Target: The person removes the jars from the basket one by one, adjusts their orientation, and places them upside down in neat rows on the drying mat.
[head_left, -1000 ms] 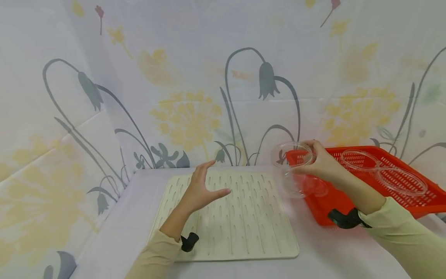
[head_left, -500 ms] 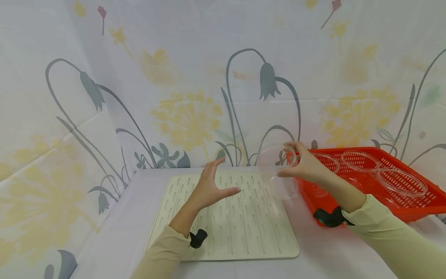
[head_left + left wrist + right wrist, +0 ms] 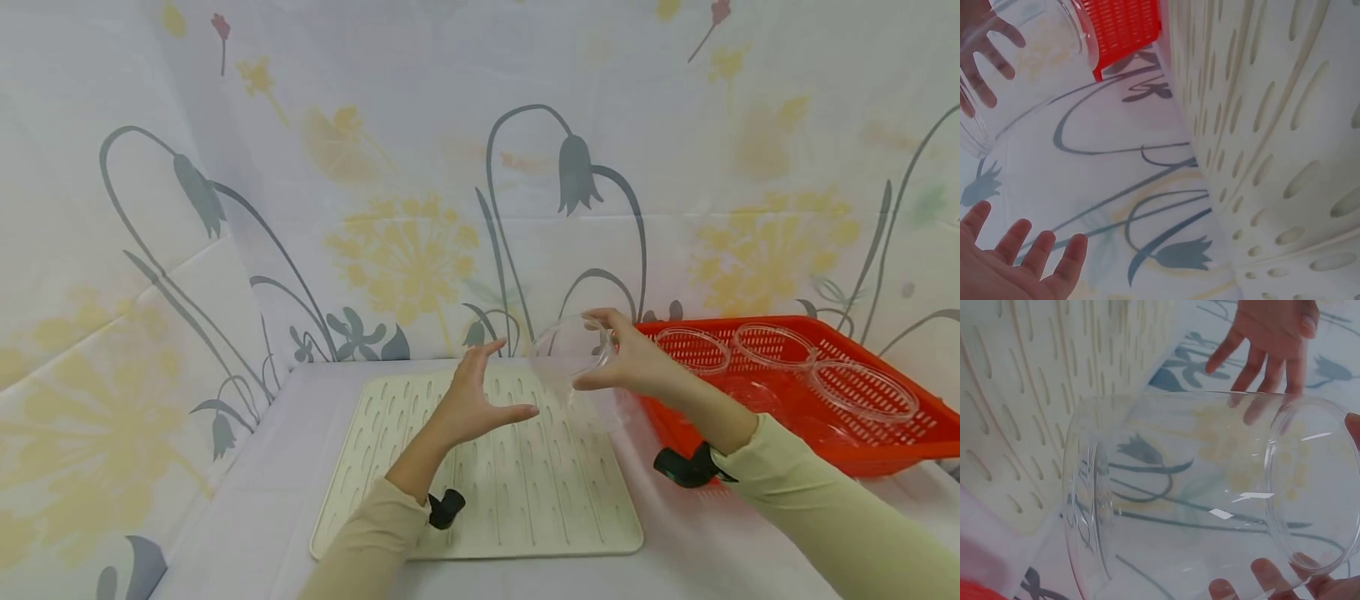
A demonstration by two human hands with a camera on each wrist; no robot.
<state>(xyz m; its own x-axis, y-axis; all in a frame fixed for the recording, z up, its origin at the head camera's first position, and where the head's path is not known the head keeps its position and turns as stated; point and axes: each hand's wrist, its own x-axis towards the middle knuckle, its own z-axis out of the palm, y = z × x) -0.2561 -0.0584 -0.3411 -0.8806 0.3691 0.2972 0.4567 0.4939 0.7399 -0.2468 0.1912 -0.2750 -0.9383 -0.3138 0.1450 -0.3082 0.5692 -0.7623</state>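
My right hand grips a clear, round, wide-mouthed jar near one end, fingers and thumb spread round its side. The jar is held in the air over the back right part of a cream draining mat. My left hand hovers above the mat with thumb and fingers apart, facing the jar and holding nothing. In the right wrist view, the left fingers show behind the upper edge of the jar. The left wrist view has the left hand low at the left, away from the jar.
Right of the mat stands a red perforated plastic basket. Several clear round jars are in it, among them one with its rim showing at the right. A flowered cloth hangs behind the white-covered table.
My right hand has carried the jar leftward from the basket's left edge to over the mat, with the jar tilting. The left hand has shifted right, toward it, still spread.
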